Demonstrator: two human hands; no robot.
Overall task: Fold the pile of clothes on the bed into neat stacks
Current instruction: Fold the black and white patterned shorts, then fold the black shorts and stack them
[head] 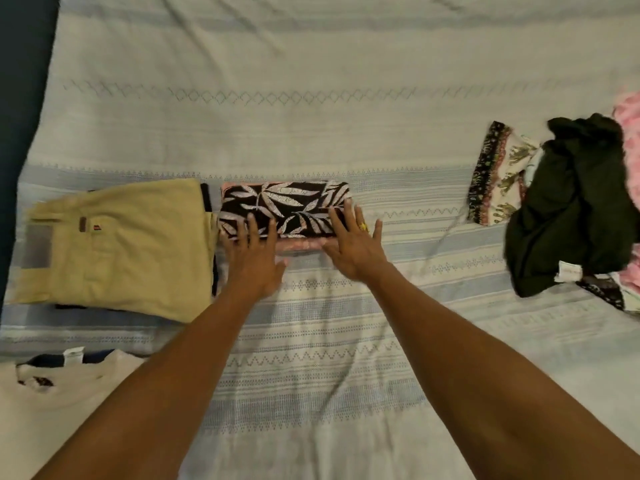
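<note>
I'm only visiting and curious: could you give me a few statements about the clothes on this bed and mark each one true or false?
1. The left hand and the right hand both lie with straight fingers on the folded leaf-print garment. True.
2. The khaki trousers lie to the right of that garment. False: they lie folded on its left.
3. The dark green garment is neatly folded. False: it lies crumpled at the right side of the bedspread.
4. The right hand wears a ring. True.
</note>
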